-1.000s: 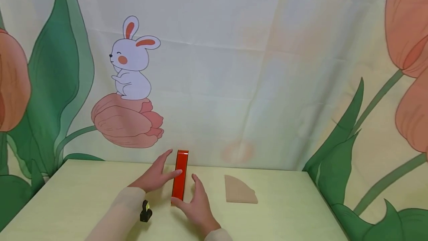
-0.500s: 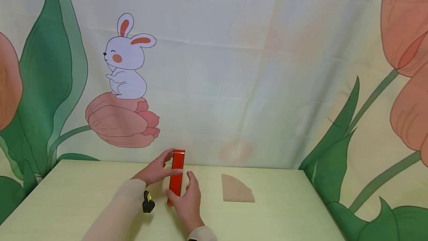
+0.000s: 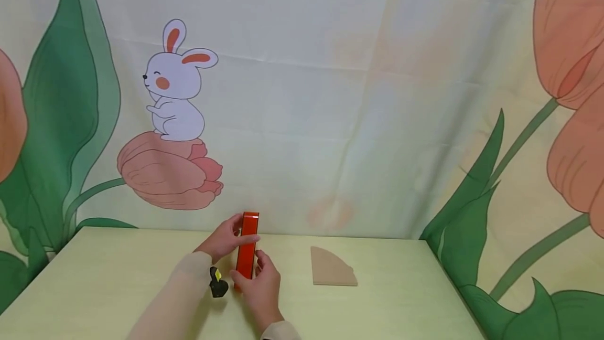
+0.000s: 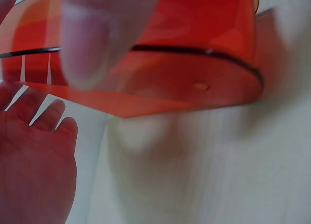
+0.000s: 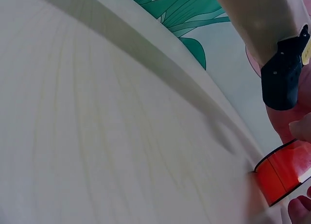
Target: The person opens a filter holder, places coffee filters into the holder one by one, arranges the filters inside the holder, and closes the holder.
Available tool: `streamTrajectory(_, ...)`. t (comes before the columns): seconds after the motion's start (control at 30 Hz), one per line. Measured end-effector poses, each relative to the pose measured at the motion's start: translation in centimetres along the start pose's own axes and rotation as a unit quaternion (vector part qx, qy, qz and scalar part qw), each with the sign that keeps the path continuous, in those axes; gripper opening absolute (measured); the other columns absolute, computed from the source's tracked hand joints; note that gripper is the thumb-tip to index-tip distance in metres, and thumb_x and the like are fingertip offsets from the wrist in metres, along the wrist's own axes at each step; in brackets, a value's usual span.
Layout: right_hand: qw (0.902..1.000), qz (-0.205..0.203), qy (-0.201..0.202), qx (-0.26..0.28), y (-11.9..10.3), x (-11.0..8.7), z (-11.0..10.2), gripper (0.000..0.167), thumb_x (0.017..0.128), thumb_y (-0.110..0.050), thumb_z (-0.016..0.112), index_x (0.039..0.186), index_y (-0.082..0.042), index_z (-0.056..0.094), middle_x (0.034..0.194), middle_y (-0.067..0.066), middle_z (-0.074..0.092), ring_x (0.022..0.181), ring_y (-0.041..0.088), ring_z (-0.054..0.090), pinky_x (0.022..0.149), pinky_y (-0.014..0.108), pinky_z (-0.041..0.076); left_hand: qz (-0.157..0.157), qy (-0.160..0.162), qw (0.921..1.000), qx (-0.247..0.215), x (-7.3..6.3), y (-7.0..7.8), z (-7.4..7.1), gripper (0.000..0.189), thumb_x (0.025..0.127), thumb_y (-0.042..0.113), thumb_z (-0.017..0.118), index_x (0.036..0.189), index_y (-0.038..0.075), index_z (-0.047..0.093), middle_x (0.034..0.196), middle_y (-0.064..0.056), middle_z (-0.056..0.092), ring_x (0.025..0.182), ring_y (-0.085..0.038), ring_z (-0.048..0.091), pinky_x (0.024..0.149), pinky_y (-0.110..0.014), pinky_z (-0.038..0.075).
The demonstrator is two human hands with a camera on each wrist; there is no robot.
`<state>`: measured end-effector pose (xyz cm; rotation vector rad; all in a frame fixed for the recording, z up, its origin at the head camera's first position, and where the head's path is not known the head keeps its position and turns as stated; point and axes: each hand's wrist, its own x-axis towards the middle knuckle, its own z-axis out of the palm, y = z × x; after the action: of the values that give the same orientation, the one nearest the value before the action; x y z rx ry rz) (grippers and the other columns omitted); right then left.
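Observation:
A long, narrow, glossy red object (image 3: 246, 258) with dark edges points away from me over the pale table. Its curved end shows close up in the left wrist view, and its exact kind is unclear. My left hand (image 3: 225, 238) grips its far part, thumb laid across the front and fingers at the left side. Lower down, my right hand (image 3: 262, 287) holds it between a thumb at the left edge and fingers at the right. In the right wrist view the red object (image 5: 279, 178) appears at the lower right corner, partly cut off.
A tan, quarter-circle flat piece (image 3: 332, 267) lies on the table (image 3: 387, 298) to the right of the hands. A small black device (image 3: 218, 282) with a yellow mark sits at the left wrist. Behind the table hangs a cloth (image 3: 292, 119) printed with a rabbit and tulips.
Both hands have closed in on the red object, the left fingers now against its left side and the right fingers against its right. The view has shifted slightly. The tan piece stays put.

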<state>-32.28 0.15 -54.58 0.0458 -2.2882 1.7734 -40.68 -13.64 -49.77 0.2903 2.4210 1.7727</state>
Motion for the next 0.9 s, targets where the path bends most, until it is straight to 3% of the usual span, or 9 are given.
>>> streamTrajectory(0.23, 0.9998, 0.015, -0.015, 0.002, 0.09, 0.16, 0.11, 0.068, 0.08, -0.022, 0.09, 0.137, -0.003, 0.059, 0.135, 0.017, 0.066, 0.122, 0.035, 0.067, 0.101, 0.048, 0.056, -0.004, 0.018, 0.9994, -0.029, 0.25, -0.5, 0.84, 0.073, 0.09, 0.036, 0.079, 0.15, 0.015, 0.043, 0.144, -0.014, 0.057, 0.134, -0.036, 0.052, 0.116, -0.063, 0.04)
streamTrajectory(0.4, 0.9991, 0.031, -0.029, 0.004, -0.2, 0.11, 0.23, 0.064, 0.081, -0.023, 0.089, 0.136, -0.011, 0.059, 0.134, 0.009, 0.067, 0.12, 0.029, 0.068, 0.101, 0.046, 0.056, -0.008, 0.018, 0.9984, -0.053, 0.3, -0.59, 0.92, 0.069, 0.092, 0.035, 0.078, 0.149, 0.017, 0.043, 0.143, -0.013, 0.058, 0.133, -0.034, 0.053, 0.116, -0.061, 0.041)
streamTrajectory(0.9, 0.9991, 0.018, -0.036, -0.012, -0.29, 0.37, -0.11, 0.061, 0.081, -0.018, 0.089, 0.134, -0.007, 0.061, 0.127, 0.007, 0.071, 0.111, 0.024, 0.07, 0.1, 0.047, 0.057, -0.005, 0.025, 0.9981, -0.055, 0.12, -0.46, 0.88, 0.06, 0.093, 0.034, 0.076, 0.143, 0.016, 0.047, 0.139, -0.013, 0.06, 0.129, -0.033, 0.055, 0.113, -0.059, 0.045)
